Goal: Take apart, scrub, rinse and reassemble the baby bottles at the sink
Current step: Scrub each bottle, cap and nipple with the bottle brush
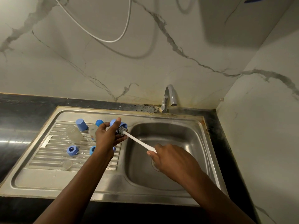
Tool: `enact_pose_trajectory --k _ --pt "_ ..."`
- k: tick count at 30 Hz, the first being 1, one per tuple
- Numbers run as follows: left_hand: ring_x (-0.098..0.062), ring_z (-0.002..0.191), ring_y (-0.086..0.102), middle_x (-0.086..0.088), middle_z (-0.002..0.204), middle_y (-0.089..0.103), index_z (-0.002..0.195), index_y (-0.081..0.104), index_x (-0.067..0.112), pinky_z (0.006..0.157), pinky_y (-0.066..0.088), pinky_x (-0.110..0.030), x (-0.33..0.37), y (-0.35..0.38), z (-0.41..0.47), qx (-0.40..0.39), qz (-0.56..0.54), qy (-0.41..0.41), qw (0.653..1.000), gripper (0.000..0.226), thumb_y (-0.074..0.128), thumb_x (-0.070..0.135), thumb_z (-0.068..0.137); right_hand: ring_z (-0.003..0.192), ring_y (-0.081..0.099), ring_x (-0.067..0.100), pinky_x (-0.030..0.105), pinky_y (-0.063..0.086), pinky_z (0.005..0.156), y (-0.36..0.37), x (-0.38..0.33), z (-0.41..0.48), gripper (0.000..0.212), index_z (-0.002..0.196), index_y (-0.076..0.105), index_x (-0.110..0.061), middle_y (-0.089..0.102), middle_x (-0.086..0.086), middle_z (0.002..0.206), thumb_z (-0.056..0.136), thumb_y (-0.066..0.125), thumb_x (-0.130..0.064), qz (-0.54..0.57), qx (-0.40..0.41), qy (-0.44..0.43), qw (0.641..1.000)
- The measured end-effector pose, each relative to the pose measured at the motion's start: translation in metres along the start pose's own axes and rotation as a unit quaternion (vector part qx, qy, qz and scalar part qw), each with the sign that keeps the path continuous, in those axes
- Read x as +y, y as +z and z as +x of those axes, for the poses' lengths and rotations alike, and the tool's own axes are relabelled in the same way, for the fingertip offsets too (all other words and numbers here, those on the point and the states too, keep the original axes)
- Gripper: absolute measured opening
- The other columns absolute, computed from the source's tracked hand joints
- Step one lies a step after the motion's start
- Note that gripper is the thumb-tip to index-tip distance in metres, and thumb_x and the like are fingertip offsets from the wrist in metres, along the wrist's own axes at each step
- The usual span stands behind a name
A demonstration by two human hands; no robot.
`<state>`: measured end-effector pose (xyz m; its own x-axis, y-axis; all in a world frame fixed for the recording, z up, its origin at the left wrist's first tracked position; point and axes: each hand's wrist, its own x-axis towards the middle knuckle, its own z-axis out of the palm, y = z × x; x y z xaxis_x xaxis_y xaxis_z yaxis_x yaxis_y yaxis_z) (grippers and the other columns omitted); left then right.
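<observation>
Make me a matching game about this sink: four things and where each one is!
Things:
1. brush
2. tap
3. grey cable
4. brushed blue cap

Places:
A. held in the left hand
B. looping down the wall
C. handle held by the right hand
D. behind the basin

Pairs: 1-C, 2-D, 3-B, 4-A

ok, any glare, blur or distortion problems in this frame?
Head view: wide-angle lens bows the counter, glare streak at its left; right hand motion-blurred, left hand, blue cap and brush sharper; clear bottle low-contrast against the drainboard; hose throws a soft shadow on the wall.
</observation>
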<state>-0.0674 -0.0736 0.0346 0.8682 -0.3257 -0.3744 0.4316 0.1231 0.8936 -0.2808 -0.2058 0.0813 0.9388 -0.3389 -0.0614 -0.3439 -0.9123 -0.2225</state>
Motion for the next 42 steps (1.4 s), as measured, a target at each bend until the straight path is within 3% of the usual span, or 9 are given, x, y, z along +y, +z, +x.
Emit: enact_pose_trajectory --k 4,10,21,26,30,33,37,39,42 --pt "-0.038 0.089 0.08 -0.023 0.099 0.078 0.134 0.054 0.007 0.069 0.068 -0.039 0.006 0.001 -0.001 0.004 -0.01 0.005 1.0 0.058 0.077 0.04 0.092 0.084 0.071 0.025 0.039 0.056 0.069 0.001 0.004 0.0 0.049 0.138 0.056 -0.031 0.074 0.002 0.1 0.109 0.03 -0.062 0.008 0.029 -0.002 1.0" --pt "-0.031 0.083 0.081 -0.02 0.107 0.074 0.128 0.056 0.014 0.075 0.067 -0.041 -0.003 0.015 -0.008 0.022 0.042 0.062 0.997 0.054 0.079 0.042 0.089 0.057 0.047 0.009 0.028 0.026 0.048 0.006 0.005 0.003 0.043 0.092 0.05 -0.031 0.046 -0.008 0.07 0.11 0.026 -0.062 -0.002 0.028 0.052 0.998" --pt "-0.032 0.082 0.081 -0.021 0.107 0.076 0.126 0.054 0.012 0.081 0.066 -0.048 0.002 0.021 -0.008 0.02 0.048 0.067 0.996 0.063 0.08 0.049 0.082 0.051 0.053 0.016 0.032 0.033 0.045 -0.002 0.003 0.0 0.038 0.121 0.043 -0.028 0.061 -0.005 0.071 0.112 0.015 -0.053 -0.087 0.078 -0.01 0.993" --pt "-0.03 0.077 0.081 -0.018 0.1 0.077 0.118 0.056 0.016 0.067 0.067 -0.035 0.005 0.018 -0.006 0.035 0.044 0.058 0.997 0.052 0.081 0.048 0.085 0.06 0.064 0.016 0.036 0.052 0.052 0.001 0.008 -0.003 0.053 0.162 0.03 -0.033 0.07 0.0 0.08 0.113 0.02 -0.052 -0.069 0.07 -0.013 0.995" --pt "-0.029 0.079 0.081 -0.018 0.104 0.076 0.121 0.057 0.015 0.077 0.067 -0.042 0.001 0.023 -0.01 0.039 0.069 0.085 0.993 0.052 0.081 0.045 0.087 0.069 0.068 0.019 0.039 0.057 0.062 0.002 0.004 -0.001 0.048 0.157 0.036 -0.037 0.072 -0.001 0.087 0.113 0.024 -0.053 -0.025 0.061 0.022 0.998" --pt "-0.027 0.083 0.081 -0.018 0.107 0.075 0.125 0.057 0.011 0.075 0.067 -0.037 0.001 0.022 -0.012 0.035 0.073 0.101 0.992 0.054 0.081 0.042 0.087 0.07 0.067 0.015 0.042 0.058 0.066 0.003 -0.003 -0.005 0.036 0.131 0.055 -0.038 0.07 -0.005 0.083 0.11 0.033 -0.057 0.085 0.036 0.056 0.994" --pt "-0.029 0.087 0.081 -0.018 0.108 0.075 0.125 0.058 0.011 0.068 0.065 -0.029 0.007 0.017 -0.008 0.015 0.055 0.1 0.993 0.048 0.078 0.039 0.09 0.052 0.053 0.008 0.041 0.047 0.056 0.004 -0.012 -0.006 0.041 0.096 0.065 -0.024 0.059 0.0 0.064 0.107 0.045 -0.057 0.302 -0.026 0.09 0.949" --pt "-0.035 0.091 0.08 -0.022 0.109 0.076 0.128 0.058 0.008 0.073 0.067 -0.035 0.008 0.015 -0.007 -0.012 0.021 0.078 0.997 0.051 0.077 0.038 0.092 0.047 0.043 0.008 0.031 0.038 0.048 0.002 -0.015 -0.007 0.043 0.095 0.067 -0.023 0.05 -0.003 0.059 0.106 0.048 -0.06 0.399 -0.074 0.113 0.907" --pt "-0.043 0.098 0.077 -0.027 0.112 0.075 0.134 0.055 0.001 0.081 0.067 -0.043 0.011 0.011 -0.006 -0.056 -0.049 0.043 0.996 0.058 0.076 0.037 0.094 0.044 0.039 0.009 0.019 0.032 0.043 -0.004 -0.019 -0.012 0.029 0.11 0.074 -0.046 0.049 -0.005 0.06 0.103 0.051 -0.063 0.536 -0.144 0.17 0.814"
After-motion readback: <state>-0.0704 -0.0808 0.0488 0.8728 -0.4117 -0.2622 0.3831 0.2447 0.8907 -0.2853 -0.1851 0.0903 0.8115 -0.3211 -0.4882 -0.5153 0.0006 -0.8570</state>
